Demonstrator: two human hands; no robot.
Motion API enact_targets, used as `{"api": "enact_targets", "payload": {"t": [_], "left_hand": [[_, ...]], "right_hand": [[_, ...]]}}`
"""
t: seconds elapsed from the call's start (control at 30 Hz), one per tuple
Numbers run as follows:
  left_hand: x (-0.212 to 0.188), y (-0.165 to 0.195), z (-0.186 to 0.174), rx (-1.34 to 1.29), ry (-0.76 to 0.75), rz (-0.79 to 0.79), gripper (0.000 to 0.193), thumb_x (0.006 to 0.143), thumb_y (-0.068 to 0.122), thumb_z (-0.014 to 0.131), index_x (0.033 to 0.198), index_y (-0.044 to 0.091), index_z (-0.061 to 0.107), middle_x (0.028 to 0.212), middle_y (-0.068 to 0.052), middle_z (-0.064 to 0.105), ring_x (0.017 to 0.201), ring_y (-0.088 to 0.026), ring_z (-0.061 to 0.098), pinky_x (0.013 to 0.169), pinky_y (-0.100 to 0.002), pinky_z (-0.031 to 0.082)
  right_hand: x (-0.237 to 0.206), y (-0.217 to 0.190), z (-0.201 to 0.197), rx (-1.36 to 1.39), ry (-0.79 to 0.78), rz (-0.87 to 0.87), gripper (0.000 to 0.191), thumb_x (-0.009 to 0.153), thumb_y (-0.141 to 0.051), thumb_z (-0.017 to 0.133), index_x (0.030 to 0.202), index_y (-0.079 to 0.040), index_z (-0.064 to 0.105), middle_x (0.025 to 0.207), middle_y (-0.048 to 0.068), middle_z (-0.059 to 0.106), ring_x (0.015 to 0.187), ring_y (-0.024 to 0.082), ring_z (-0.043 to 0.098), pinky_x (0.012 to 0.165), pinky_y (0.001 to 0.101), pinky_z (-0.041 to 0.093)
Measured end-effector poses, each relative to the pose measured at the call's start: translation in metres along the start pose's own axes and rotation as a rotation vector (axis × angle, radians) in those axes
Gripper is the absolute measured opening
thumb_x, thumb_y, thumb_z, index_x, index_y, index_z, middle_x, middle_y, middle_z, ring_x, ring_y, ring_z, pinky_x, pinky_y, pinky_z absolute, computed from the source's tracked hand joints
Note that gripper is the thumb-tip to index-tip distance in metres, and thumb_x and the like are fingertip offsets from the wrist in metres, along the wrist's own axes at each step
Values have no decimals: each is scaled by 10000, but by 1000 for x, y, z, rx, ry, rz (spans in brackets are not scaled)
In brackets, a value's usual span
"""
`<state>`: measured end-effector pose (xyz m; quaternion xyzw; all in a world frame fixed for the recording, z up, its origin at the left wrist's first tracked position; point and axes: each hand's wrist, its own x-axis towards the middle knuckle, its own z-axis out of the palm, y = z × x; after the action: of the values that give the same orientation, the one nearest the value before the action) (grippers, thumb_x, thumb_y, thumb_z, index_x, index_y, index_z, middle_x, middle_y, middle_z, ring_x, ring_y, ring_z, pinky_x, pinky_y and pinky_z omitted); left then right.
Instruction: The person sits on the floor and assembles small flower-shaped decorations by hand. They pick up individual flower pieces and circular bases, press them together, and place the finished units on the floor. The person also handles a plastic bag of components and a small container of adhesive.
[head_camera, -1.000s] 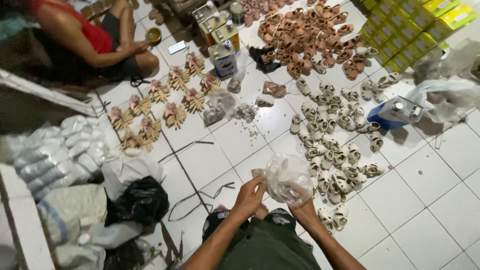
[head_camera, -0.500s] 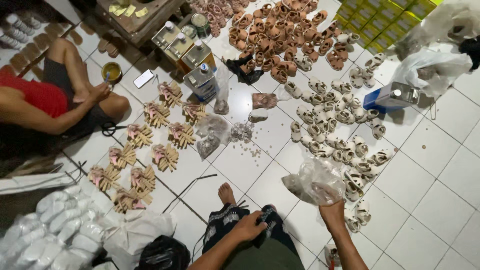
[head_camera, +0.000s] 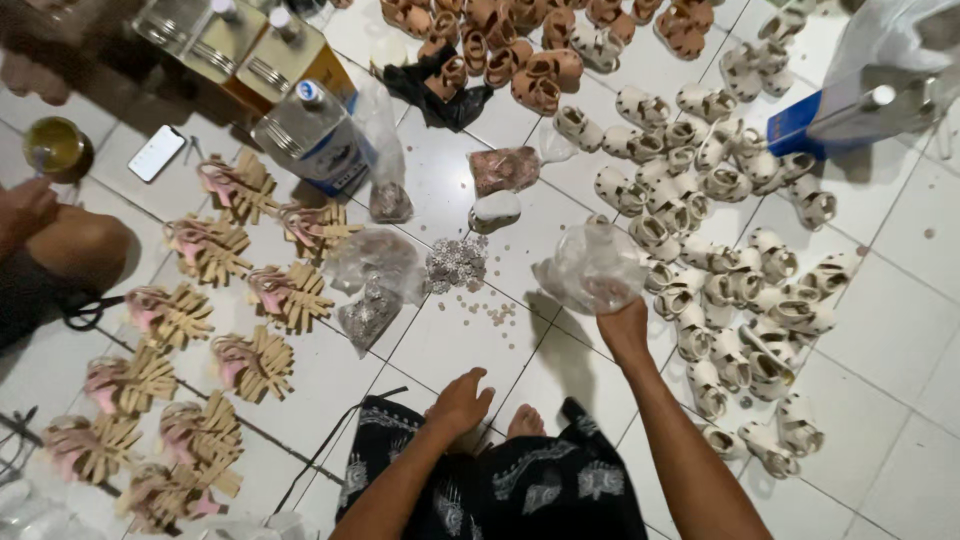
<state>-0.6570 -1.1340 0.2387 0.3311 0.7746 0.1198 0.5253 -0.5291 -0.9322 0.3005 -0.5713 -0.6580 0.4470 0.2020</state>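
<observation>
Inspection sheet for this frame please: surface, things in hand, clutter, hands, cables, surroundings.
Surface: white tiled floor, used as the work area.
Things in hand: clear plastic bag with small pieces inside, held up above the tiles.
Clutter: cream sandals in a spread at right; brown sandals at top; tan and pink strap pieces in rows at left; small studs scattered mid-floor; metal cans; phone.
Hands: right hand grips the bag from below; left hand empty, low over the lap.
Cables: thin black cord on the tiles.
Surroundings: another person's knee at left.
</observation>
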Motion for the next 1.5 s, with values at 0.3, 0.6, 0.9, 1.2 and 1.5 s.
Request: {"api": "enact_targets", "payload": {"t": [0.3,0.6,0.9,1.2,1.5], "left_hand": [[163,-62,77,918,8,570,683,984,258,537,1592,91,277,1657,-206,219,1507,-424,214,1191,-531,222],[241,-106,102,807,268,778,674,1010,541,389,1586,242,208,1671,-118,117,1541,-356,100,1220,-573,88],[250,-167,112,791,410,856,637,1052,392,433,1605,119,273,1692,-160,174,1566,-345,114,1266,-535,93],[277,-185,114,633,357,721,651,1060,461,365,1608,127,252,1689,-136,134,1558,-338,83,1254,-503,69],[244,-185,80,852,398,501,504,1091,348,368,1450,32,526,1576,-214,419,1484,-355,356,1244,-534,285]], "right_hand": [[82,124,92,132,117,-16,214,921,-59,731,1127,0,732,977,108,741,863,195,675,749,321,543],[101,206,82,54,14,-49,365,1012,-239,738,1222,58,709,1075,131,752,919,177,714,791,309,610],[70,275,129,-788,-423,8,543,1053,-465,445,1267,-9,648,1280,210,669,1157,340,644,1059,459,504],[30,272,241,-616,-443,-719,679,1054,-284,499,1576,62,235,1626,321,243,1521,447,223,1222,500,237],[44,233,208,-831,-620,-387,371,965,-328,572,1158,-35,690,1115,205,709,1063,379,673,930,490,533]]}}
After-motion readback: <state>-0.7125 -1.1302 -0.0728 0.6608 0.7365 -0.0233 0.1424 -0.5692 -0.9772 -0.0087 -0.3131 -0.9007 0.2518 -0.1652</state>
